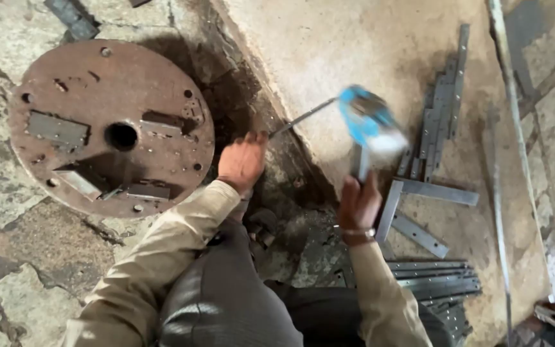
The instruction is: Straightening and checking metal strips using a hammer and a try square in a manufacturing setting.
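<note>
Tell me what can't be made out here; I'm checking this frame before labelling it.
- Head view: the blue-headed tool in the right hand is motion-blurred, shape unclear.
- Thin rod: its near end is hidden by the left hand.
- Stacked metal strips: partly cut off by the bottom edge.

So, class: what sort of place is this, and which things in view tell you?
Probably a small metalworking shop, worked at floor level. A rusty round steel plate with holes lies on the cracked stone floor, cut metal strips are piled alongside, and the right hand holds a blue hammer.
</note>
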